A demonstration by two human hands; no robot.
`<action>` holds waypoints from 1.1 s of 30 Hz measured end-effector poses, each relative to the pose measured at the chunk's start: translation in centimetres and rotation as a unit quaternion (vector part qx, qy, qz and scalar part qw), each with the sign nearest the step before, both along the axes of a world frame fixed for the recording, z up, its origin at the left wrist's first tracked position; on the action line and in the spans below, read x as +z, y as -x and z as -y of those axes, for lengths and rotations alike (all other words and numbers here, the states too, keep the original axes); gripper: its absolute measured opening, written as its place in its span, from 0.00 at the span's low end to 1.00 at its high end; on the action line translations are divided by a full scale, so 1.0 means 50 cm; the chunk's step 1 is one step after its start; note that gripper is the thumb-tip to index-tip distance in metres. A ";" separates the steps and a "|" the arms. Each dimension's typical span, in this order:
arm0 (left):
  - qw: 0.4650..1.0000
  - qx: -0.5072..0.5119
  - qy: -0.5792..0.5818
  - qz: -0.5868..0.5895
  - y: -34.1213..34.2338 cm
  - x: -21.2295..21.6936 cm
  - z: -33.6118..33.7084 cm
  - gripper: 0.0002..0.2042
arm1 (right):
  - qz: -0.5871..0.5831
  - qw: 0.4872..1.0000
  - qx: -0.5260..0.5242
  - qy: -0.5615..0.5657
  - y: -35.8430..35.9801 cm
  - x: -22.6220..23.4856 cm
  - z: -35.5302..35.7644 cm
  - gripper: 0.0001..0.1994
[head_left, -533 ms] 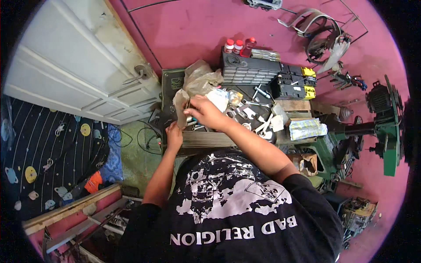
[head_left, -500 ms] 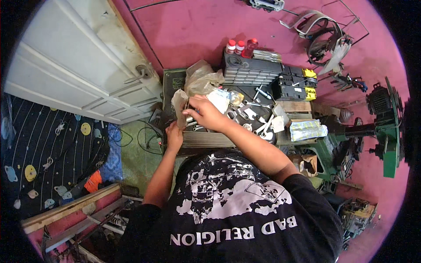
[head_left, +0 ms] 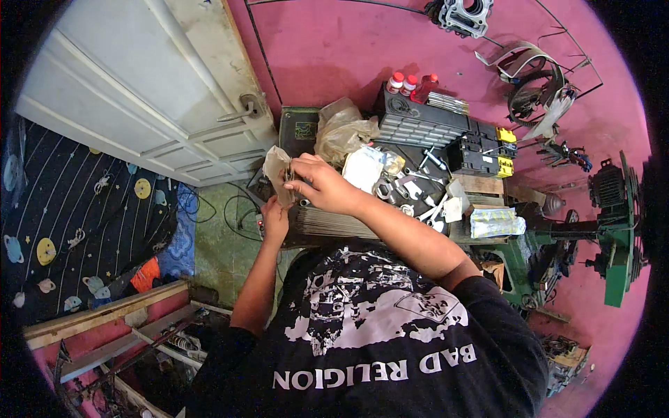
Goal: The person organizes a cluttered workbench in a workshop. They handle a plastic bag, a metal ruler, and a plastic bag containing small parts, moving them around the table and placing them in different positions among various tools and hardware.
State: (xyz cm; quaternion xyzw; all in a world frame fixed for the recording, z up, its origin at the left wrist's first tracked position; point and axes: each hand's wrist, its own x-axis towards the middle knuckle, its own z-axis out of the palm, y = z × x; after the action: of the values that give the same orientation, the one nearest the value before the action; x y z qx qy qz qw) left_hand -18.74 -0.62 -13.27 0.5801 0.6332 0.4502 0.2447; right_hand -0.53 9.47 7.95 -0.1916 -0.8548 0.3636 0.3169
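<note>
A small pale-brown bag (head_left: 278,161), wrinkled and standing upright, is at the left end of the workbench. My left hand (head_left: 274,218) grips its lower end from below. My right hand (head_left: 322,183) is closed at the bag's right side, thumb and fingers pressed together around something small and dark that I cannot make out. Behind my right hand lies a larger crumpled plastic bag (head_left: 343,136), with a white sheet (head_left: 363,169) beside it. Several wrenches (head_left: 423,174) and sockets are spread over the dark bench top to the right. Below my right wrist is a ribbed bench edge (head_left: 333,224).
A drawer cabinet (head_left: 418,118) with red-capped bottles (head_left: 395,82) stands at the back. Black-and-yellow cases (head_left: 481,153) are beside it. A green machine (head_left: 617,237) rises at the right. A white door (head_left: 160,90) stands left, near cables (head_left: 240,216) on the floor.
The whole view has shifted, so the bench and wall appear farther right and lower. Both hands stay at the small bag, which now tilts slightly more to the left.
</note>
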 end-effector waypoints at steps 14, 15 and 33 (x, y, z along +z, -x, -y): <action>0.996 0.050 -0.041 -0.059 0.017 -0.044 0.009 0.12 | -0.052 0.994 -0.009 0.093 0.037 -0.035 0.025 0.25; 0.997 0.049 -0.031 -0.042 0.014 -0.040 0.006 0.13 | -0.062 0.989 -0.004 0.135 0.039 -0.038 0.023 0.25; 0.998 0.057 0.020 -0.024 0.011 -0.007 -0.002 0.10 | -0.029 0.989 -0.138 -0.048 0.031 -0.022 0.031 0.13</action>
State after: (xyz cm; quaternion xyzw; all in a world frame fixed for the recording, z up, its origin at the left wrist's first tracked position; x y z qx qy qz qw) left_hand -19.29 -0.50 -13.63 0.5488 0.6799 0.4363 0.2147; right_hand -2.08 7.92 6.86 -0.2820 -0.8272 0.2798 0.3974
